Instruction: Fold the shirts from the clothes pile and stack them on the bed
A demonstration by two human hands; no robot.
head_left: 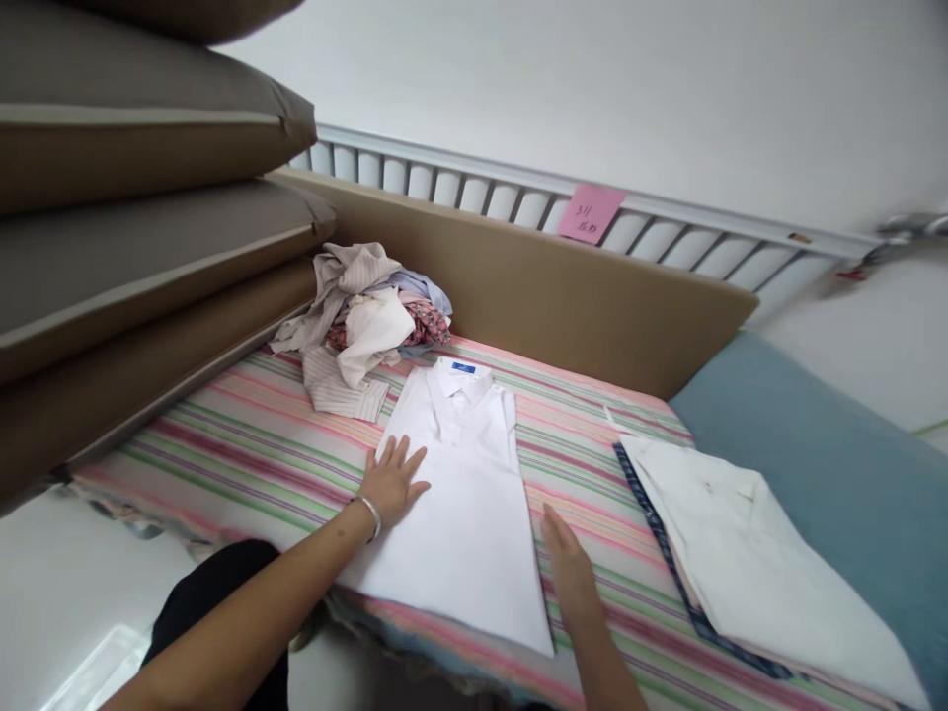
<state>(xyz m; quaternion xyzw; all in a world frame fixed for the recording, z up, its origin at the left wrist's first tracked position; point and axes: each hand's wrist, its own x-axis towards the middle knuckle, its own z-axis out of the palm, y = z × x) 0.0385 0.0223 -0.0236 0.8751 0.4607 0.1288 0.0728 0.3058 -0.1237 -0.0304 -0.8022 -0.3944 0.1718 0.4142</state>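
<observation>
directions are read from the centre of the white collared shirt point(466, 533), which lies smooth and folded on the striped cloth point(244, 449), collar at 12 o'clock.

right hand point(570, 568): at 4 o'clock, forearm entering from 5 o'clock; turned on edge just beside the shirt, fingers straight and pressed together.

left hand point(389, 484): palm down on the shirt at 10 o'clock, forearm entering from 7 o'clock; fingers spread, thumb toward 3 o'clock. a silver-coloured bracelet point(374, 518) rings the wrist.

folded garment stack point(762, 563): 3 to 4 o'clock; flat, white on top, dark blue edge beneath.

crumpled garment pile point(370, 321): 11 o'clock; striped, plain and floral fabrics.

thick cushions point(148, 252): 10 o'clock, grey and brown, stacked.

brown panel point(555, 296): 1 o'clock, before a white slatted radiator point(444, 188).
</observation>
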